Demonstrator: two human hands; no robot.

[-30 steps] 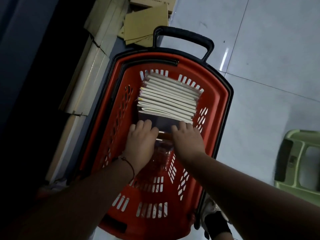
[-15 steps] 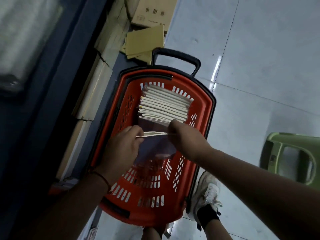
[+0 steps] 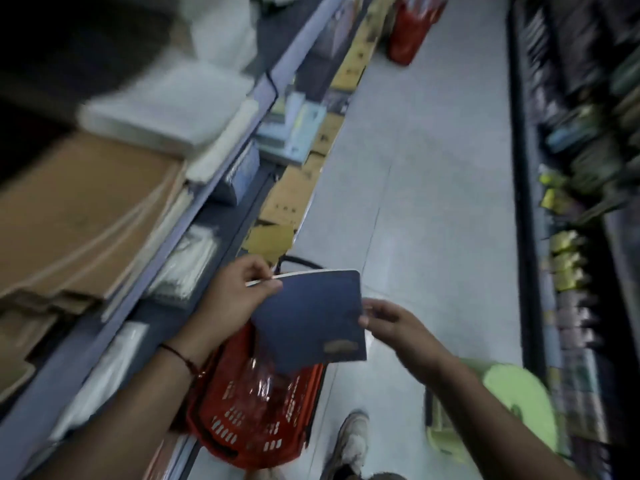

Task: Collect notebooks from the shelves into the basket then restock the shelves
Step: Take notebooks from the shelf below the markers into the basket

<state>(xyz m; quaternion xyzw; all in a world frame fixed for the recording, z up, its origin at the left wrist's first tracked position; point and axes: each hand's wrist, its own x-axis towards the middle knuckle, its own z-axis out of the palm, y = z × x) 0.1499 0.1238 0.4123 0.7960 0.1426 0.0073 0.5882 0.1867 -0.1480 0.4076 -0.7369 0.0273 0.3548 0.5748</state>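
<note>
A dark blue notebook (image 3: 313, 317) is held up above the red basket (image 3: 256, 427), which stands on the floor below it. My left hand (image 3: 235, 299) pinches the notebook's upper left corner between thumb and fingers. My right hand (image 3: 391, 323) pinches its right edge. The shelves (image 3: 162, 209) on the left carry brown paper stacks, white packs and other notebooks. The rest of the basket's contents are hidden behind the notebook and my arms. The frame is blurred by motion.
Cardboard boxes (image 3: 287, 199) line the floor along the shelf base. A green plastic stool (image 3: 512, 393) stands at the lower right. Another shelf unit (image 3: 588, 168) runs along the right of the aisle. A red bag (image 3: 412, 26) sits far down the aisle. A shoe (image 3: 349, 441) is below.
Both hands lifted one blue notebook out of the basket. The view swung up from the basket to the aisle and the left shelves.
</note>
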